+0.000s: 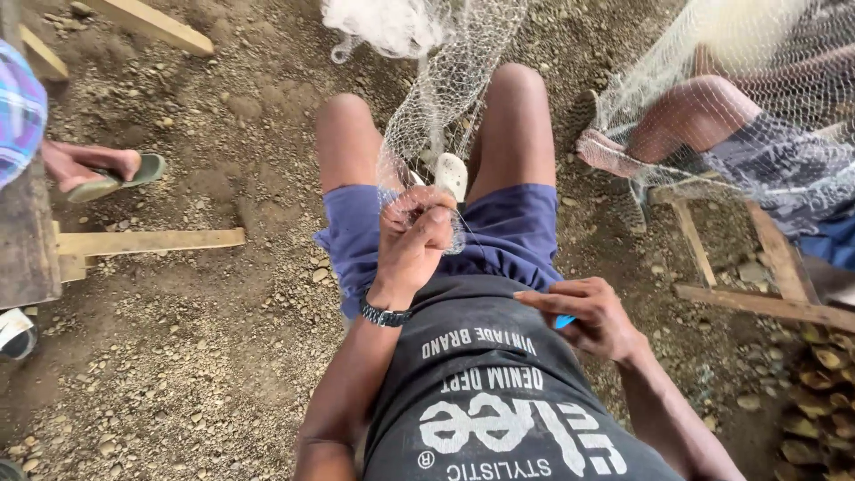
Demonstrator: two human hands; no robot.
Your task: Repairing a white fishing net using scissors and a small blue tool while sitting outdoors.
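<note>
The left hand [411,233] is closing its fingers around a gathered fold of the white fishing net [445,89], pinching the mesh above the lap. A wristwatch [385,313] is sitting on that wrist. Just beyond the knuckles, on the far side, a pale oval float [451,174] is hanging in the mesh, touching the net and lying close to the fingertips.

From this grip the net is running away from the person: its long axis is extending far and slightly right, between the two bare knees, up to a white bunched mass at the far edge of the view. The left hand is therefore the nearer hand to the net.

The right hand [588,316] is resting near the right hip, well apart from the gathered fold, with fingers curled over a small blue object [564,322]; most of that object is hidden, so its kind cannot be determined.

The blue shorts [508,227] are lying beneath the net. To the far right, a second stretch of net is draping over another person's leg [686,116]. No container is showing; only gravel ground [223,356] and wooden planks [151,240] are surrounding the work.
</note>
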